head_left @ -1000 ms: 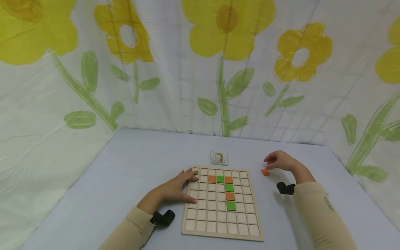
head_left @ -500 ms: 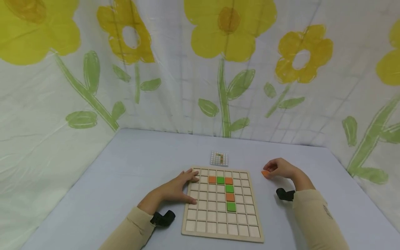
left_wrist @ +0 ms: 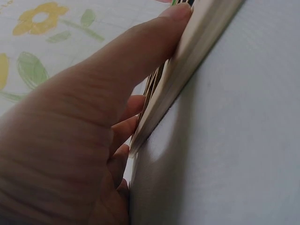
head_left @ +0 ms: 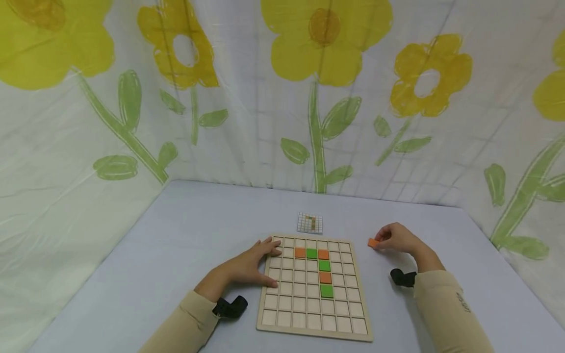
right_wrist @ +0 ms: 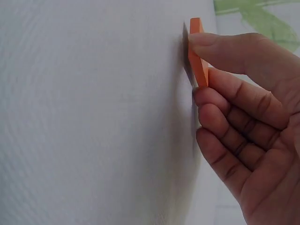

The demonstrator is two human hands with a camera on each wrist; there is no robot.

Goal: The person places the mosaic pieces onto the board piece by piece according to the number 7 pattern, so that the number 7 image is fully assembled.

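Note:
A wooden grid board [head_left: 314, 334] lies on the table, with orange and green square tiles set in some cells. Three of them, such as the green tile [head_left: 327, 291], run down a column. My left hand [head_left: 247, 265] rests on the board's left edge, thumb and fingertips spread over the border. In the left wrist view the thumb [left_wrist: 154, 40] lies on the rim. Right of the board, my right hand [head_left: 398, 240] pinches an orange tile [right_wrist: 198, 61] between thumb and fingers, close over the table; the other fingers are curled.
A small pattern card [head_left: 310, 223] with a printed grid lies just behind the board. The pale table [head_left: 212, 215] ends at a white curtain [head_left: 240, 122] painted with yellow flowers. Each wrist carries a black camera mount.
My right hand has come down slightly and taken hold of the orange tile, which lay flat on the table and now shows tilted up. The left hand stays in place.

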